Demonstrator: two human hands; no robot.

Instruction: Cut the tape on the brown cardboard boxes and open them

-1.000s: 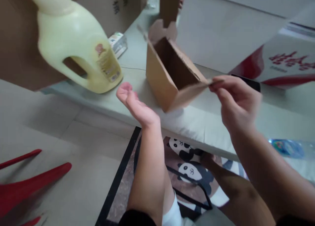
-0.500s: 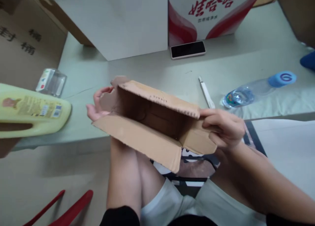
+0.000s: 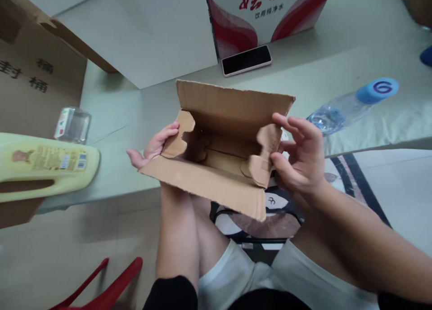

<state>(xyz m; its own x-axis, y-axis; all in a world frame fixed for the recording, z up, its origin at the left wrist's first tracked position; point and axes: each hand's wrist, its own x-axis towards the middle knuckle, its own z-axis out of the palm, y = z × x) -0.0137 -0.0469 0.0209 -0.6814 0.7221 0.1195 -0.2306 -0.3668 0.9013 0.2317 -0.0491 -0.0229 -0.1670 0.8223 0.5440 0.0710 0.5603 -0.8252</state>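
Observation:
A small brown cardboard box [image 3: 209,179] is held up above my lap, its top open and its flaps spread. The long back flap stands up, and the long front flap slopes toward me. My left hand [image 3: 153,148] grips the box's left end, by the notched side flap, with the thumb sticking out. At the right end my right hand [image 3: 300,152] has its fingers on the other notched flap and the box's edge. The inside of the box shows bare cardboard.
On the table [image 3: 135,116] are a phone [image 3: 247,60], a water bottle [image 3: 351,105], a clear container [image 3: 73,124] and a yellow jug [image 3: 47,166]. A white-and-red carton [image 3: 263,17] and large boxes stand behind. Red legs [image 3: 118,283] show at the lower left.
The long back flap has swung up, and the side flaps now tilt inward over the opening. My right hand has shifted on the right end. The view has moved slightly.

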